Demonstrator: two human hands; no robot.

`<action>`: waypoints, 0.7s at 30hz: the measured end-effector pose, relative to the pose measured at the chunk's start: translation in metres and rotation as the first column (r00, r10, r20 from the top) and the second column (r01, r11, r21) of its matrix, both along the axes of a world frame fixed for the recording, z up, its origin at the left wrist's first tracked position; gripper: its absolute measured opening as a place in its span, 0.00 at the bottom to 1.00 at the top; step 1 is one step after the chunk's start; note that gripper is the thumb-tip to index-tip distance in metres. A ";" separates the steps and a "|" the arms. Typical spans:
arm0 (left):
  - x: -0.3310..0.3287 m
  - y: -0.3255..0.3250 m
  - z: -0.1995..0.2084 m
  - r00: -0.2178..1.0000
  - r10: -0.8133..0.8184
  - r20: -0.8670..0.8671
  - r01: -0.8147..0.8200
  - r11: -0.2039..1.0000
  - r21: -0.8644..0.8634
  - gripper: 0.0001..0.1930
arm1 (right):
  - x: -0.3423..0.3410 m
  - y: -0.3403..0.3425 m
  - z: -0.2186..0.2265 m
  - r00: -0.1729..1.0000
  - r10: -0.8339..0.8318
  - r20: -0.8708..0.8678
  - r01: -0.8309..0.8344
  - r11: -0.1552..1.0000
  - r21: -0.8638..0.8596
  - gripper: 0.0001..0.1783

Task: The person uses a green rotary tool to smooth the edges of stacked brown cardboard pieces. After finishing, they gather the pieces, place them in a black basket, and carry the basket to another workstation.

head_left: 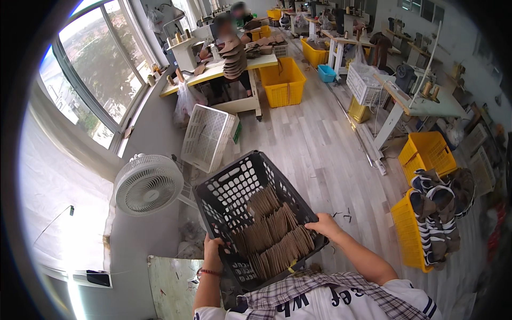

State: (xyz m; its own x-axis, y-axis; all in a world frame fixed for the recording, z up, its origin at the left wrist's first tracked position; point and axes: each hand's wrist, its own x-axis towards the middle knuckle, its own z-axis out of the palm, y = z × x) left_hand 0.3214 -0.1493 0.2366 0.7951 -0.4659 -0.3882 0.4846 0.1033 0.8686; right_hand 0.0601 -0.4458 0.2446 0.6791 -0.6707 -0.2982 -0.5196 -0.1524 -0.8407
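A person carries a black perforated plastic crate (240, 186) in front of the chest, tilted so that its open top faces the camera. The left hand (213, 250) is closed around the crate's near left rim, fingers curled over the edge. The right hand (325, 224) grips the near right corner of the crate, fingers wrapped over the rim. Inside the crate, rows of flat brown cut pieces (274, 232) stand packed on edge, filling its lower half; the upper half of the crate is bare mesh.

Just left of the crate stands a white round fan (148, 184), facing up. Beyond the crate's far corner, a white perforated crate (208, 136) leans on its side against the wall under the window. Right of the crate, well apart across the pale wooden floor (320, 144), yellow plastic crates (424, 152) sit, the nearer one heaped with striped dark and white cloth pieces (440, 213). Far beyond the crate, another person stands at a pale worktable (224, 69) with stacked brown pieces, and a large yellow bin (282, 82) rests beside that table
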 end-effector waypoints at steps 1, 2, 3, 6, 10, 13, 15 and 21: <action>0.014 -0.035 0.014 0.997 -0.076 0.013 0.076 0.997 0.016 0.36 | 0.007 -0.027 0.008 1.000 -0.019 0.004 0.019 1.000 0.011 0.15; 0.024 -0.046 0.017 0.995 -0.099 0.016 0.099 0.995 0.016 0.36 | 0.007 -0.030 0.011 0.999 -0.053 -0.005 0.053 0.998 0.025 0.14; 0.033 -0.054 0.017 0.993 -0.118 0.020 0.118 0.993 0.020 0.36 | 0.005 -0.032 0.012 0.996 -0.083 -0.012 0.083 0.996 0.042 0.14; 0.038 -0.117 0.028 0.986 -0.160 0.039 0.159 0.987 0.018 0.34 | -0.012 -0.079 0.013 0.986 -0.146 0.084 0.136 0.983 0.120 0.08; 0.049 -0.177 0.035 0.976 -0.218 0.026 0.218 0.975 -0.035 0.34 | -0.026 -0.110 0.028 0.941 -0.267 0.208 0.218 0.948 0.231 0.08; 0.055 -0.223 0.040 0.965 -0.262 0.004 0.262 0.964 -0.051 0.32 | -0.026 -0.143 0.051 0.884 -0.338 0.323 0.232 0.917 0.325 0.06; 0.067 -0.254 0.034 0.968 -0.253 0.009 0.253 0.966 -0.050 0.30 | -0.020 -0.174 0.062 0.890 -0.340 0.305 0.240 0.916 0.321 0.07; 0.085 -0.337 0.018 0.984 -0.180 -0.002 0.180 0.982 -0.056 0.28 | 0.013 -0.262 0.048 0.903 -0.350 0.251 0.238 0.892 0.385 0.05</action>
